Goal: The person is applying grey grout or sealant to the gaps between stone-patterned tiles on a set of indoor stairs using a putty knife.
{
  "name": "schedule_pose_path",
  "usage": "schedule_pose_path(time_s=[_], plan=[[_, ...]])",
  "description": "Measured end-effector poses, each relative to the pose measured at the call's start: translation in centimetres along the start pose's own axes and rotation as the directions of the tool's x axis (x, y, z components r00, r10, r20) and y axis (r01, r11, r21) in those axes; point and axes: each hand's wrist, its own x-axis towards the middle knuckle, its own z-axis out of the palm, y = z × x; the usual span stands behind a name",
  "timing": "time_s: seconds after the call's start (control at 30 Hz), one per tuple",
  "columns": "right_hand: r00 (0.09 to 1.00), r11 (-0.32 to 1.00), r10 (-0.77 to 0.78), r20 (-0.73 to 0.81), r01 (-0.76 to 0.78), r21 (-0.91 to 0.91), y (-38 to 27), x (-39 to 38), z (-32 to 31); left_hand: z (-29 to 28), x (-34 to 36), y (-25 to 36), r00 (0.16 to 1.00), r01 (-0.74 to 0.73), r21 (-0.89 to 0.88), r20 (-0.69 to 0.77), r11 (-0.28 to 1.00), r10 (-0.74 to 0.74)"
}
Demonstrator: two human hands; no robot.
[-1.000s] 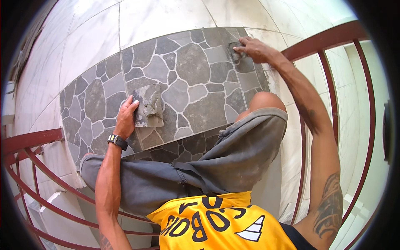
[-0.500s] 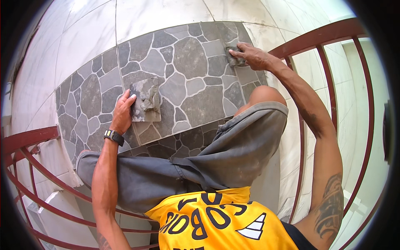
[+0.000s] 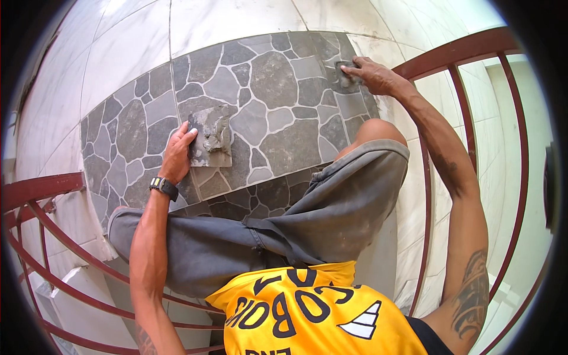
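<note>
My left hand [image 3: 177, 155] grips the left edge of a thin square board [image 3: 204, 157], its thumb on top. A lump of wet grey mortar [image 3: 216, 135] is heaped on the board, which is held over the stone-patterned floor tiles [image 3: 272, 83]. At the far right, my right hand [image 3: 374, 77] is closed on a small dark grey, mortar-smeared pad [image 3: 348, 77]. It presses the pad against the tiles close to their right end. The pad's exact kind is partly hidden by my fingers.
Marbled white wall tiles [image 3: 236, 18] border the floor at the back. Dark red metal railings stand at the right [image 3: 461, 50] and left [image 3: 44, 192]. My bent knee [image 3: 376, 136] is close below my right forearm. A step edge [image 3: 260, 184] runs in front of my legs.
My right hand has slid the pad a little to the right along the tiles. The left hand still holds the board with the mortar, and the whole view has shifted slightly.
</note>
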Motion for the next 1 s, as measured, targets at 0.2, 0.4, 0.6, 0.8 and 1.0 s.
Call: schedule_pose_path(time_s=[0.2, 0.4, 0.6, 0.8, 1.0], plan=[[0.996, 0.999, -0.011, -0.09, 0.007, -0.045, 0.6, 1.2, 2.4, 1.9, 0.4, 0.3, 0.996, 0.042, 0.014, -0.077, 0.999, -0.041], [1.0, 0.978, 0.012, 0.018, -0.016, 0.208, -6.3, 2.1, -7.0, 2.1, -0.7, 0.6, 0.99, -0.032, -0.105, -0.138, 0.994, 0.018], [0.945, 0.917, -0.265, -0.19, 0.308, 0.252, -17.8, -0.2, -12.1, 4.6, -1.8, 2.1, 0.986, -0.135, -0.102, -0.115, 0.986, 0.123], [0.903, 0.916, -0.337, -0.267, 0.38, 0.128, -22.6, 0.0, -13.6, 4.9, -2.0, 2.8, 0.99, -0.142, -0.18, -0.034, 0.973, 0.138], [0.95, 0.957, -0.285, -0.129, 0.289, 0.013, -24.3, 0.2, -13.9, 6.0, -2.0, 2.4, 0.984, -0.178, -0.224, -0.024, 0.958, 0.178]])
